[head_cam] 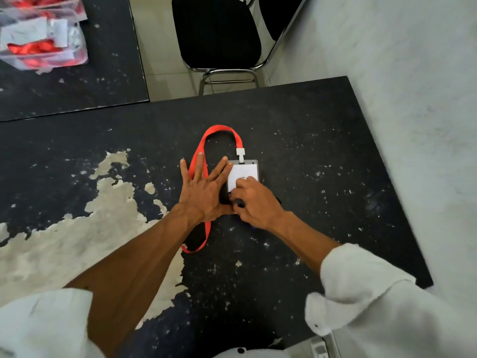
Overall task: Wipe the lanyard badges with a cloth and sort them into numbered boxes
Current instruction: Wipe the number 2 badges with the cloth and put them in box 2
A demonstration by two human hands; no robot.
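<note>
The badge (244, 174) lies flat on the black table (322, 140). Left of the badge, the left hand (204, 192) presses open, fingers splayed; the right hand (254, 202) curls onto it, the cloth indistinct. Wiping well likely needs steady pinning, overlapping strokes

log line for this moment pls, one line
step: wiping badge | left hand: flat, pinning red lanyard | right hand: rubbing badge, cloth barely visible | boxes: far left
</note>
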